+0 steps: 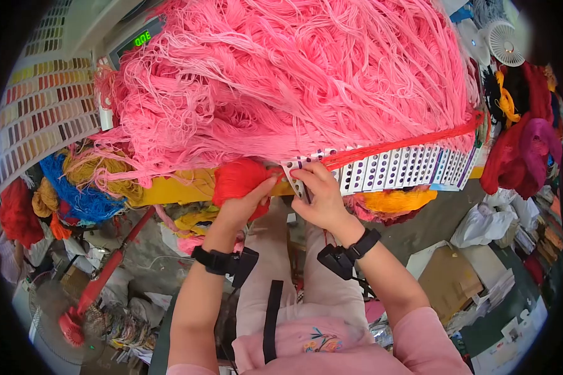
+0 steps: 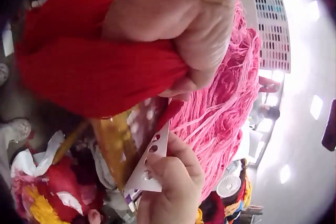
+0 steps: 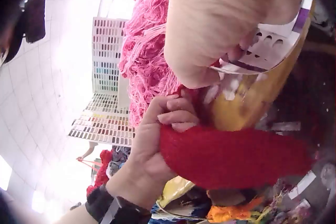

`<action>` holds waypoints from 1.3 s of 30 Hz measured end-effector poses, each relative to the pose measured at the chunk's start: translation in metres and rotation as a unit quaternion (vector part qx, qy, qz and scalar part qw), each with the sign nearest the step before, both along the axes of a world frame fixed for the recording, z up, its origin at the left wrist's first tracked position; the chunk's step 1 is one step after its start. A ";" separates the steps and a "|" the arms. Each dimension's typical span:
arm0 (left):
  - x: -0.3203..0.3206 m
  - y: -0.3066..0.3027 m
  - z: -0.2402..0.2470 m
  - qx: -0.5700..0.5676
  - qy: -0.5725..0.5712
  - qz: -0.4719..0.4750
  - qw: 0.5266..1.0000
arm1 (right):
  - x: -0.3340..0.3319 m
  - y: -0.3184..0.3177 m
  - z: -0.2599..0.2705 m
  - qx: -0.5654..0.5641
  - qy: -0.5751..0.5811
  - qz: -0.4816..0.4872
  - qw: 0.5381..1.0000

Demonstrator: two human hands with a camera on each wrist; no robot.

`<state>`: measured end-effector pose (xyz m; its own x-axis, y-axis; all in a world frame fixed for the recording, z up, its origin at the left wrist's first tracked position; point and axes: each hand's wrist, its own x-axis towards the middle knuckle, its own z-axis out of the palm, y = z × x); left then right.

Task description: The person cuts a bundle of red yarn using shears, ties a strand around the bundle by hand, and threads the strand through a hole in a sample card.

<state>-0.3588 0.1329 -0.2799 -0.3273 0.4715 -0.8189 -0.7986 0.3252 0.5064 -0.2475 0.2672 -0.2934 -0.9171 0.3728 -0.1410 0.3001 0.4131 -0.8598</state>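
My left hand (image 1: 239, 209) grips a bundle of red thread (image 1: 239, 179) near one end, and the rest bulges out beyond the fingers. To its right, my right hand (image 1: 322, 197) pinches a white card with a row of punched holes (image 2: 152, 166) between thumb and fingers. The two hands are close together at the table's front edge. A long red strand (image 1: 406, 142) runs along the edge to the right, over a row of similar white hole-punched cards (image 1: 388, 169). Behind both hands lies a large heap of pink thread (image 1: 294, 75).
Thread color charts (image 1: 44, 106) stand at the left beside a scale with a green display (image 1: 142, 39). Blue thread (image 1: 84, 190) lies at the left. Red and purple skeins (image 1: 532, 150) hang at the right, below a small white fan (image 1: 505, 42). A cardboard box (image 1: 450, 281) sits on the floor.
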 end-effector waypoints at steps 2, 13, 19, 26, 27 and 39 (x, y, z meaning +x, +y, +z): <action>0.005 0.004 -0.002 -0.037 0.045 0.004 0.998 | -0.001 0.002 0.001 0.005 0.000 0.007 1.000; -0.004 0.013 0.014 0.088 -0.135 -0.094 0.982 | -0.004 0.005 0.006 -0.203 -0.034 -0.035 0.978; 0.017 0.013 -0.006 -0.004 0.091 -0.110 0.990 | -0.012 -0.003 0.000 -0.164 0.002 -0.110 0.980; -0.069 -0.101 0.068 -0.092 -0.050 0.208 0.972 | -0.020 -0.017 0.000 0.060 -0.088 -0.070 0.992; -0.085 -0.114 0.084 -0.088 -0.021 0.226 0.970 | -0.020 -0.016 0.000 0.069 -0.089 -0.061 0.992; -0.119 -0.177 0.170 0.184 -0.035 0.261 0.947 | -0.022 -0.016 0.015 0.079 -0.121 -0.012 0.989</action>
